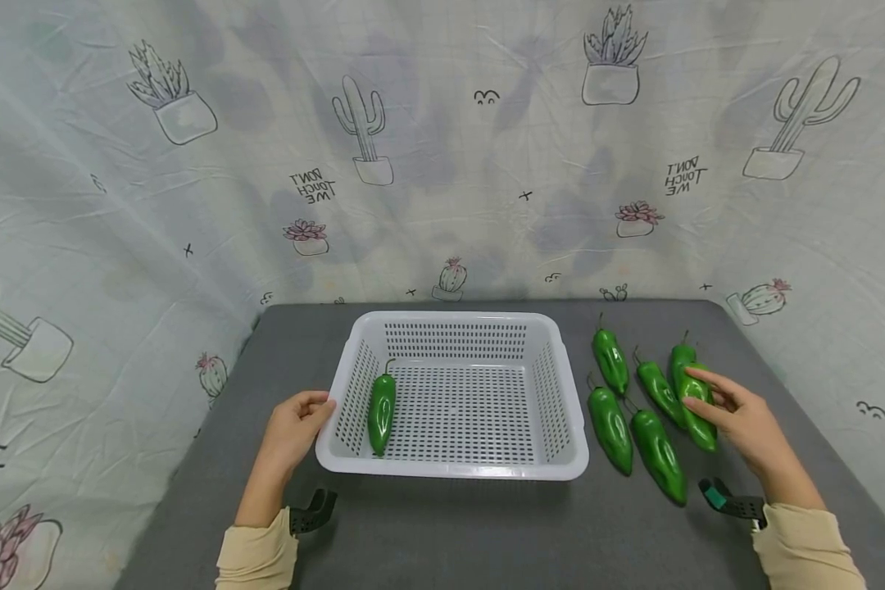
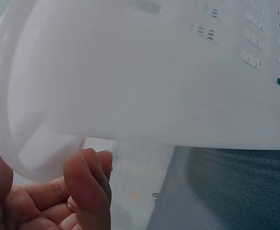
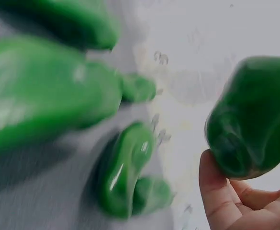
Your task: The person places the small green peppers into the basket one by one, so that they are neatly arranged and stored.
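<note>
A white plastic basket (image 1: 453,469) with slotted walls stands on the table, one green chili pepper (image 1: 381,416) lying inside near its left wall. My left hand (image 1: 292,426) grips the basket's left rim; in the left wrist view its curled fingers (image 2: 87,184) show below the rim. Over at the right, my right hand (image 1: 745,426) holds a green chili pepper (image 1: 699,419) between thumb and fingers. That held pepper (image 3: 254,115) appears large and dark in the right wrist view. Another pepper (image 1: 683,356) lies just behind it, partly covered.
Several loose green peppers lie between the basket and my right hand, among them a front one (image 1: 660,455) and a back one (image 1: 610,360). The grey table (image 1: 450,533) meets a cactus-printed cloth (image 1: 442,164) at the back and sides.
</note>
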Demonstrator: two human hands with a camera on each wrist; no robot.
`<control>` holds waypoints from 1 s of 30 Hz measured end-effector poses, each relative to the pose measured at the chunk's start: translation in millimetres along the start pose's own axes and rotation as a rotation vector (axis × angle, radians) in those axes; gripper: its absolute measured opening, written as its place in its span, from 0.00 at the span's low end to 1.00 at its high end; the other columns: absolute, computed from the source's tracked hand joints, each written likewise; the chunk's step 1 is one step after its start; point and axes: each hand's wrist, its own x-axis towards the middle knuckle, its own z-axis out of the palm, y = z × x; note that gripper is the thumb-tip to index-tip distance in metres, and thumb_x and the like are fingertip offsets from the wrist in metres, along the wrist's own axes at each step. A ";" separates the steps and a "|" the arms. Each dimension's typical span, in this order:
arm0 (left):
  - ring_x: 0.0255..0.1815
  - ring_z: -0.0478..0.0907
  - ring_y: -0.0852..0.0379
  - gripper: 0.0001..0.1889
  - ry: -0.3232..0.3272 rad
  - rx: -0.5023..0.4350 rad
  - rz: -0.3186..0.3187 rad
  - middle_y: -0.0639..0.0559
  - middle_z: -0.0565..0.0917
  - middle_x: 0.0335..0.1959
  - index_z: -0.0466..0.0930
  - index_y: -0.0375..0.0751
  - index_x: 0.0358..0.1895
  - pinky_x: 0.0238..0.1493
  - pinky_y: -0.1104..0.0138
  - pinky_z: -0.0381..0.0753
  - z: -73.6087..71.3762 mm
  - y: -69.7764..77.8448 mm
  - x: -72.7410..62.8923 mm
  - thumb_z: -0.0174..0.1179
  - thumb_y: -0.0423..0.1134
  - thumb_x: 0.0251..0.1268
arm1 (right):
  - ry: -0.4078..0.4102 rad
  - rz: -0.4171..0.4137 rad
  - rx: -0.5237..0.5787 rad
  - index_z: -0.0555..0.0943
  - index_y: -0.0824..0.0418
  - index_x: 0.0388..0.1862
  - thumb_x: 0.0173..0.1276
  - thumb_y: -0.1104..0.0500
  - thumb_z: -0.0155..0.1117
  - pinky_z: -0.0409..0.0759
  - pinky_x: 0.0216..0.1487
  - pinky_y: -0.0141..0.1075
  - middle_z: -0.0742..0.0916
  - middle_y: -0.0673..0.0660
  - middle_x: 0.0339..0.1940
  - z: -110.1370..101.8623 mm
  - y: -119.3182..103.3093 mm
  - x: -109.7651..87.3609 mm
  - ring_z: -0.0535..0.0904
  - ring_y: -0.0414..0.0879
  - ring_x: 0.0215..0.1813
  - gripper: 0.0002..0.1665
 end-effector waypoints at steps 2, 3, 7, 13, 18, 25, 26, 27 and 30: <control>0.36 0.79 0.58 0.18 0.002 -0.001 -0.001 0.37 0.81 0.42 0.74 0.28 0.56 0.34 0.71 0.76 -0.1 0.1 -0.3 0.54 0.38 0.70 | -0.011 -0.025 0.010 0.60 0.49 0.74 0.71 0.48 0.57 0.56 0.56 0.68 0.53 0.69 0.76 3.9 -8.6 2.7 0.51 0.73 0.69 0.35; 0.36 0.79 0.58 0.18 0.002 -0.003 -0.003 0.37 0.81 0.42 0.74 0.28 0.56 0.34 0.71 0.76 -0.1 0.1 -0.5 0.54 0.38 0.70 | -0.018 -0.035 0.014 0.60 0.49 0.74 0.71 0.48 0.57 0.56 0.56 0.69 0.52 0.68 0.76 5.7 -13.0 4.0 0.51 0.73 0.69 0.35; 0.36 0.79 0.58 0.18 0.005 -0.006 -0.006 0.37 0.81 0.43 0.74 0.28 0.56 0.34 0.70 0.76 0.4 0.7 -1.2 0.54 0.38 0.70 | -0.040 -0.061 0.010 0.61 0.48 0.74 0.70 0.47 0.57 0.59 0.55 0.67 0.53 0.66 0.77 13.2 -30.8 9.5 0.52 0.72 0.69 0.35; 0.36 0.78 0.58 0.18 0.005 -0.009 0.003 0.36 0.81 0.43 0.74 0.28 0.55 0.34 0.70 0.76 0.9 0.8 -2.1 0.54 0.38 0.70 | -0.071 -0.123 -0.014 0.62 0.52 0.73 0.71 0.48 0.57 0.66 0.51 0.59 0.59 0.68 0.74 25.6 -53.6 19.7 0.56 0.69 0.68 0.34; 0.37 0.79 0.56 0.18 0.009 -0.010 -0.002 0.36 0.81 0.42 0.74 0.27 0.55 0.35 0.69 0.77 0.7 2.3 -2.8 0.55 0.37 0.69 | -0.111 -0.182 -0.008 0.63 0.58 0.72 0.70 0.50 0.59 0.66 0.55 0.62 0.62 0.67 0.73 37.4 -70.9 29.4 0.57 0.71 0.69 0.34; 0.37 0.79 0.55 0.17 0.020 -0.006 -0.001 0.36 0.82 0.42 0.75 0.27 0.54 0.35 0.68 0.77 1.1 3.3 -3.0 0.56 0.37 0.69 | -0.195 -0.190 0.047 0.64 0.55 0.72 0.69 0.48 0.60 0.63 0.58 0.65 0.61 0.63 0.75 56.7 -97.0 42.4 0.54 0.69 0.71 0.35; 0.37 0.79 0.55 0.17 0.020 -0.006 -0.001 0.36 0.82 0.42 0.75 0.27 0.54 0.35 0.68 0.77 1.1 3.4 -3.0 0.56 0.37 0.69 | -0.203 -0.193 0.040 0.64 0.55 0.72 0.69 0.48 0.60 0.64 0.57 0.64 0.61 0.63 0.74 60.0 -100.7 44.3 0.55 0.68 0.71 0.35; 0.37 0.79 0.56 0.17 0.021 -0.007 -0.001 0.36 0.82 0.42 0.75 0.27 0.54 0.35 0.68 0.77 1.2 3.3 -2.7 0.56 0.37 0.69 | -0.210 -0.197 0.036 0.64 0.55 0.71 0.68 0.48 0.60 0.64 0.57 0.64 0.62 0.63 0.74 63.3 -104.4 46.2 0.56 0.67 0.70 0.35; 0.36 0.79 0.56 0.17 0.023 -0.013 -0.002 0.37 0.82 0.41 0.75 0.27 0.53 0.35 0.68 0.77 1.5 2.7 -1.9 0.56 0.37 0.68 | -0.231 -0.219 0.025 0.66 0.54 0.71 0.68 0.48 0.60 0.71 0.48 0.57 0.64 0.64 0.72 74.3 -115.2 52.3 0.63 0.66 0.65 0.34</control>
